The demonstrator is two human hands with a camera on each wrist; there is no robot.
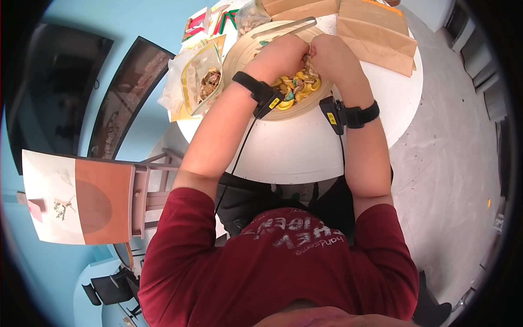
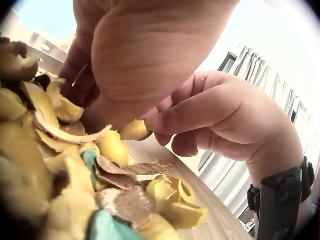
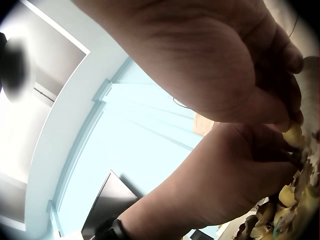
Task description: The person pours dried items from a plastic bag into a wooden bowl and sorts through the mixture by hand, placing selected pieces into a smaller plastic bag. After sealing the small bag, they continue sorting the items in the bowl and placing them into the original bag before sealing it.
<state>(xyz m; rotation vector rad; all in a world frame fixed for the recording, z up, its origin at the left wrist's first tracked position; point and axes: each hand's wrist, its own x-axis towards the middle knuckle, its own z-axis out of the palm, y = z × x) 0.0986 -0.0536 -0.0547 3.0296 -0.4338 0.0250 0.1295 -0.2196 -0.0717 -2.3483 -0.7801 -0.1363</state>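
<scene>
Both hands meet over a round wooden board (image 1: 239,60) heaped with yellow, brown and teal pieces (image 1: 297,87). My right hand (image 1: 335,54) pinches a small yellow piece (image 2: 135,129) between thumb and fingers, seen in the left wrist view. My left hand (image 1: 283,54) is beside it, palm over the heap; its fingers are curled down at the pieces, and what they hold is hidden. In the right wrist view the yellow piece (image 3: 293,135) shows at the right hand's fingertips, with the left hand (image 3: 235,175) just below.
An open plastic bag (image 1: 190,82) of brown pieces stands left of the board. A long flat grey tool (image 1: 286,27) lies across the board's far side. Brown paper bags (image 1: 376,35) lie at the back right, a clear bag (image 1: 253,16) behind the board. The white table's edge (image 1: 289,177) is nearest the body.
</scene>
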